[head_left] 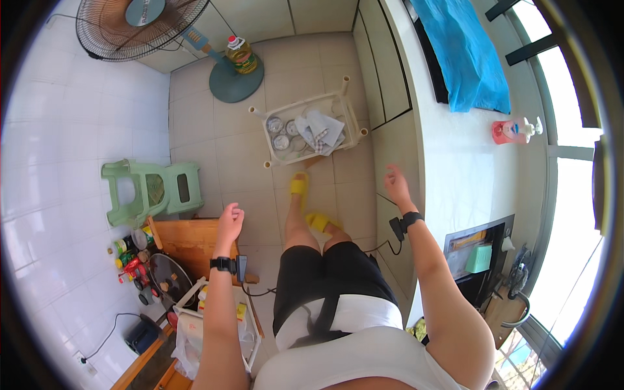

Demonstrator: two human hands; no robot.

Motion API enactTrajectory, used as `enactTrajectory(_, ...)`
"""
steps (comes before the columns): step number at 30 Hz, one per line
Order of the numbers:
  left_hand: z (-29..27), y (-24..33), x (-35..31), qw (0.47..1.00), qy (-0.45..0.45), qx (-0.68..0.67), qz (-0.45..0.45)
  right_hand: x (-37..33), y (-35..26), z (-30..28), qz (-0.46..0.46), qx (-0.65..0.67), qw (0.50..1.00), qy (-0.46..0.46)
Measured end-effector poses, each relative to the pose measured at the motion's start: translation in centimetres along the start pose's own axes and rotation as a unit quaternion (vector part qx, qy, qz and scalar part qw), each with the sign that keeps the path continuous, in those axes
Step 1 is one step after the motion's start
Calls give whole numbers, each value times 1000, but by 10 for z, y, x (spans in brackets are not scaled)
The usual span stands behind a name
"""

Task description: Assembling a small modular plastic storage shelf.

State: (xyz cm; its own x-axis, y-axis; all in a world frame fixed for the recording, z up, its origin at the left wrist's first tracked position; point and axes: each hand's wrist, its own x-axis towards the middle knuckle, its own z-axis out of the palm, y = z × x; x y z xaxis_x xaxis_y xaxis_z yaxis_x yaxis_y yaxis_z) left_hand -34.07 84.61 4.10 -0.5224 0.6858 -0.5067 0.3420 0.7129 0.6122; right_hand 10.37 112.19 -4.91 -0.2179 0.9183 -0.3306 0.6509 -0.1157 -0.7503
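Observation:
My left hand point(230, 225) hangs in the air with its fingers loosely bent and holds nothing. It is nearest to a brown wooden board point(188, 235) beside the left wall. On the other side, my right hand point(397, 186) is raised near the cabinet front point(395, 153), its fingers partly bent, apart and without anything in them. Ahead on the floor lies a cream plastic rack point(351, 117) with short legs at its corners. Several round, clear or metallic containers point(281, 142) sit in it next to a crumpled grey-white cloth point(320, 130). Neither hand touches the rack.
A fan's base point(235, 88) carries an oil bottle point(242, 58). Green stools point(146, 188) stand by the left wall, near a cluttered white shelf point(255, 328). The right counter point(448, 175) holds a blue plastic sheet point(465, 52), a pink soap bottle point(510, 132) and a sink point(465, 244).

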Motion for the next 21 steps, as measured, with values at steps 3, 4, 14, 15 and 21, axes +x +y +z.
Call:
enactTrajectory(3, 21, -5, 72, 996, -63, 52, -33, 18, -16, 3, 11, -135, 990, -29)
enactTrajectory(4, 28, -13, 94, 996, -66, 49, -33, 25, -24, 4, 19, -143, 988, -46)
enactTrajectory(14, 112, -54, 253, 980, -113, 157, -52, 128, -7, 57, -38, -216, 975, 29)
enactTrajectory(15, 116, -60, 260, 975, -143, 157, -59, 142, -12, 72, -33, -215, 976, 18)
enactTrajectory(21, 149, -32, 294, 874, -334, -34, -351, 207, 16, 115, 35, -310, 950, -22)
